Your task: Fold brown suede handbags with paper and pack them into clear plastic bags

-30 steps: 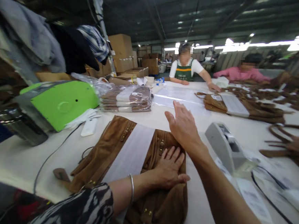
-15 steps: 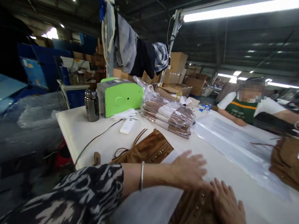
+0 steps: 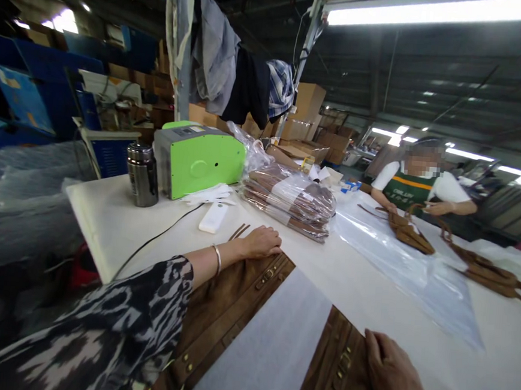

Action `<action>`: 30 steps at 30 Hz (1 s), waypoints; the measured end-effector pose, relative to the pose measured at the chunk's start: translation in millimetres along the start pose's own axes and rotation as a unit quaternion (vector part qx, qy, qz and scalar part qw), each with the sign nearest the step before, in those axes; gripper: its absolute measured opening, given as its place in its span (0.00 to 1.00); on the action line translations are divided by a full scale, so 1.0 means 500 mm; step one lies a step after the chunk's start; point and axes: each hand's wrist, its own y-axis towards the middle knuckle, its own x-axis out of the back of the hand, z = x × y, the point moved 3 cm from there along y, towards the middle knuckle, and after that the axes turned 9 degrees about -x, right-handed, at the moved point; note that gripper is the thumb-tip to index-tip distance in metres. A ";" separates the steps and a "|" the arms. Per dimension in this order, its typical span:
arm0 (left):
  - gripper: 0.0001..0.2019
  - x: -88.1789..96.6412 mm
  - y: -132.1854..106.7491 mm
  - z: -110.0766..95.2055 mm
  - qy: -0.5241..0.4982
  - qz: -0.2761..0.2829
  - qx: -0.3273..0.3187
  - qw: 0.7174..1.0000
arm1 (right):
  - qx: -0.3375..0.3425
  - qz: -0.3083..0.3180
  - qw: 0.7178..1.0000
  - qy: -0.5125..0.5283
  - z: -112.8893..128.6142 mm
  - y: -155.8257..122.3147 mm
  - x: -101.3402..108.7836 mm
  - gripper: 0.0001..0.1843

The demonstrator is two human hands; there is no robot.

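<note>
A brown suede bag (image 3: 229, 301) lies flat on the white table (image 3: 114, 219) right before me, with a white paper sheet (image 3: 271, 346) laid across its middle. My left hand (image 3: 261, 242) is curled over the bag's far left corner, fingers closed on its edge, beside the bag's thin straps. My right hand (image 3: 392, 379) rests on the bag's right end near the brass clasps, fingers bent down over the edge.
A green machine (image 3: 198, 157), a steel flask (image 3: 141, 175) and a white remote (image 3: 213, 217) stand at the table's left. A stack of bagged brown bags (image 3: 291, 203) and a clear plastic sheet (image 3: 399, 266) lie beyond. A person (image 3: 417, 186) across handles another brown bag (image 3: 408, 232).
My left hand slid from the bag's middle out to its far left corner and closed. My right hand moved to the bag's right end. The view turned left.
</note>
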 end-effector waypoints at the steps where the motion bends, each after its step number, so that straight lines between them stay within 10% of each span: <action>1: 0.15 0.007 0.002 0.002 -0.002 0.005 -0.007 1.000 | 0.014 -0.004 1.000 -0.022 0.010 0.001 0.012 0.25; 8: 0.28 -0.003 0.013 0.028 -0.050 0.062 0.042 0.996 | -0.002 0.152 0.987 -0.050 0.055 0.021 0.036 0.23; 20: 0.27 0.003 -0.017 0.039 -0.069 0.096 0.091 0.989 | -0.123 0.180 0.974 0.057 0.041 0.033 0.016 0.39; 30: 0.32 0.039 -0.012 0.108 -0.203 0.213 0.044 0.955 | -0.077 0.151 0.967 0.191 0.043 0.033 0.071 0.31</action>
